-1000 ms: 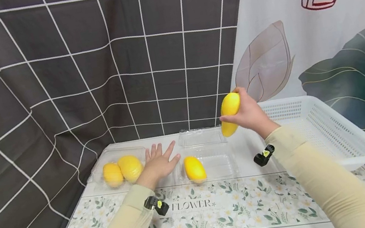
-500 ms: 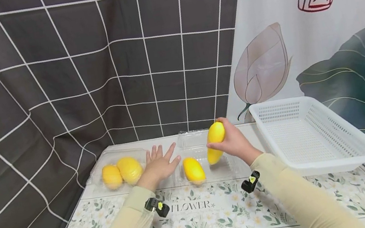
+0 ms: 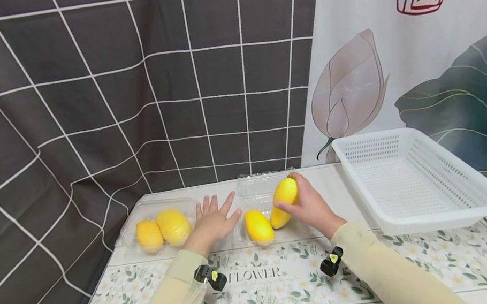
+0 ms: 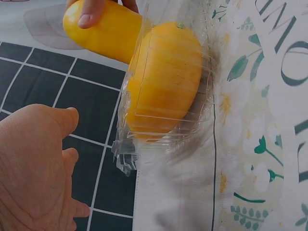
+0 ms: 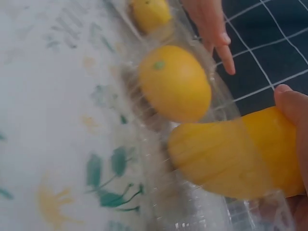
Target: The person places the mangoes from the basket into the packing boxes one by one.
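My right hand grips a long yellow mango, its lower end inside an open clear plastic box. Next to it in the same box lies a second yellow mango; in the right wrist view the held mango looks close against that other mango. My left hand is spread with straight fingers at the box's left side, holding nothing. In the left wrist view the left hand is apart from the box wall. The right fingertips behind the mango are partly hidden.
A second clear plastic box with two yellow fruits stands at the left. To the right is a white perforated basket. A floral strip runs across the white table; a dark checked curtain hangs behind.
My right hand has brought the mango left and down from near the basket into the middle box, beside the other mango. The left hand has stayed in place.
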Demonstrator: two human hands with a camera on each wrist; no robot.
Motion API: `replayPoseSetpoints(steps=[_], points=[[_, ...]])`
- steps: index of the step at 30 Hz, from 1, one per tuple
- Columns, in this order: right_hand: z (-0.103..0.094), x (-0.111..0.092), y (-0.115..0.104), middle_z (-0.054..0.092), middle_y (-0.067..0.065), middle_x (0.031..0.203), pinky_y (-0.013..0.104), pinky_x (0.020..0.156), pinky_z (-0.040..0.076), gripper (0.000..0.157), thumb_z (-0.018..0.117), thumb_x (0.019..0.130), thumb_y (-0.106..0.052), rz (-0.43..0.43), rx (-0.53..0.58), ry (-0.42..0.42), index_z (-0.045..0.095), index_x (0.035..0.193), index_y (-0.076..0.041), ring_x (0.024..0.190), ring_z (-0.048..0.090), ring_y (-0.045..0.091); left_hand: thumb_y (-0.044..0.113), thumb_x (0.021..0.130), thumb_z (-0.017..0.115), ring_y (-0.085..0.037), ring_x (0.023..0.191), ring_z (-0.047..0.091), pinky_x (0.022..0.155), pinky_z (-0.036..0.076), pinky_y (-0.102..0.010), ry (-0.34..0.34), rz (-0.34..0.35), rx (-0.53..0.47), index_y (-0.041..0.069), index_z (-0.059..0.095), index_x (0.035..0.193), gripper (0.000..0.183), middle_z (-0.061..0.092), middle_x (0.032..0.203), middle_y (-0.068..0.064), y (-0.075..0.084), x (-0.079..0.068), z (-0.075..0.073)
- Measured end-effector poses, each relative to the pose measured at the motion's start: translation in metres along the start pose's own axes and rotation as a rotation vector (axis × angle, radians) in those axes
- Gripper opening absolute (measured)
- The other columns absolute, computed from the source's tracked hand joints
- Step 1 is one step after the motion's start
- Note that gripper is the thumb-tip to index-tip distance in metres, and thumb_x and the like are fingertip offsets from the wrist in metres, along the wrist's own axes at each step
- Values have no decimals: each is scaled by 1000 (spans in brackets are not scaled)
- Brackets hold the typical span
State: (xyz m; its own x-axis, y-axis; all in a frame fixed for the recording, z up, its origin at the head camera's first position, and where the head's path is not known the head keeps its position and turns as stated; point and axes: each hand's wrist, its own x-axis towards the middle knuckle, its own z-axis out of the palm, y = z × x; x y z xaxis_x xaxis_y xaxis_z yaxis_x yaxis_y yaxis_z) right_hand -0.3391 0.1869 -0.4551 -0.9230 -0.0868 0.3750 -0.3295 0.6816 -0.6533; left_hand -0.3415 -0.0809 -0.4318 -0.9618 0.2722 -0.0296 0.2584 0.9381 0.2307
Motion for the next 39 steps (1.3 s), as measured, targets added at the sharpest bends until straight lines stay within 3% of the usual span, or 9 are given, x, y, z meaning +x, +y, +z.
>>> replayPoseSetpoints(steps=[6, 12, 15, 19, 23, 28, 33, 39], points=[[-1, -13, 2, 50, 5, 106, 36, 67, 47, 85, 75, 67, -54, -12, -67, 35, 35, 128, -11, 82, 54, 21, 66, 89, 17, -36, 137, -8, 107, -9, -53, -5, -7, -2, 37, 9, 147, 66, 7, 150, -19, -2, -1, 2], [1, -25, 1, 47, 6, 104, 35, 63, 45, 79, 74, 65, -57, -10, -219, 16, 38, 120, -13, 76, 53, 22, 67, 89, 17, -36, 137, -8, 107, -9, -52, -14, -15, -6, 37, 9, 147, 66, 6, 150, -19, -2, -1, 2], [5, -27, 1, 47, 9, 103, 41, 79, 44, 77, 72, 65, -59, -57, -313, 22, 41, 117, -12, 81, 52, 24, 66, 89, 18, -37, 137, -7, 108, -8, -52, -8, -5, -12, 35, 11, 147, 66, 7, 150, -20, -1, -1, 1], [9, -26, 0, 49, 12, 100, 55, 99, 24, 73, 70, 66, -61, -85, -401, 34, 44, 112, -11, 89, 51, 27, 65, 90, 18, -37, 136, -6, 108, -7, -53, -7, 1, -8, 34, 11, 147, 65, 8, 150, -21, -1, -2, 1], [10, -25, -4, 50, 13, 100, 63, 101, 14, 72, 69, 66, -61, -23, -448, -12, 45, 112, -10, 88, 54, 29, 65, 90, 17, -37, 136, -7, 108, -8, -52, -18, -4, -15, 35, 9, 147, 65, 6, 150, -20, 0, -1, 2], [10, -21, -12, 49, 12, 94, 64, 101, 12, 71, 67, 66, -60, 36, -505, -104, 45, 112, -10, 78, 54, 26, 67, 89, 15, -36, 136, -8, 108, -8, -52, -19, 1, -36, 37, 8, 147, 66, 5, 150, -19, 1, 1, 5], [11, -19, -16, 50, 9, 92, 65, 101, 12, 72, 67, 65, -58, 66, -548, -200, 45, 117, -12, 80, 52, 24, 66, 89, 15, -35, 137, -7, 108, -9, -51, -24, 1, -33, 38, 7, 146, 65, 6, 150, -19, 3, 3, 9], [12, -21, -18, 53, 10, 95, 66, 101, 9, 77, 69, 64, -58, 69, -556, -219, 44, 119, -10, 85, 56, 27, 67, 89, 15, -37, 137, -4, 108, -9, -51, -19, -1, -30, 37, 8, 147, 65, 7, 150, -20, 4, 3, 10]])
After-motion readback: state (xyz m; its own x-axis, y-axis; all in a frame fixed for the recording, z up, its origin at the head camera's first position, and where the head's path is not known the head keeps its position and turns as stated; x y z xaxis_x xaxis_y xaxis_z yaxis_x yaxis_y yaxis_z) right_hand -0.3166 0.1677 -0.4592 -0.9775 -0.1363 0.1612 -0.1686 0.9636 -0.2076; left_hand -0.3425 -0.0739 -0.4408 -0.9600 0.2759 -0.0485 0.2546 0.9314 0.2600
